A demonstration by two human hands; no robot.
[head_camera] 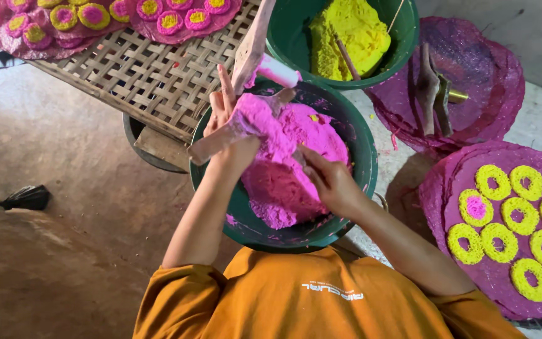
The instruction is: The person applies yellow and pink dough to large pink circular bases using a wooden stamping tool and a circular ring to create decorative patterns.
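A green basin [362, 188] in front of me holds a big mound of pink dough [283, 182]. My left hand [224, 122] is over the basin's left rim. It grips a long wooden tool [205, 147] smeared with pink dough, two fingers pointing up. A pink-white cylinder [277, 70] sits at the tool's upper end. My right hand [329, 181] rests on the mound, its fingertips dug into the dough. My orange shirt [296, 295] fills the bottom of the view.
A second green basin [403, 44] behind holds yellow dough and sticks. A woven bamboo tray [152, 78] at upper left carries pink-and-yellow rings. Right of me, a round purple mat [437, 188] bears several yellow rings. A farther mat [497, 75] holds a wooden tool. A black object [23, 198] lies on the floor.
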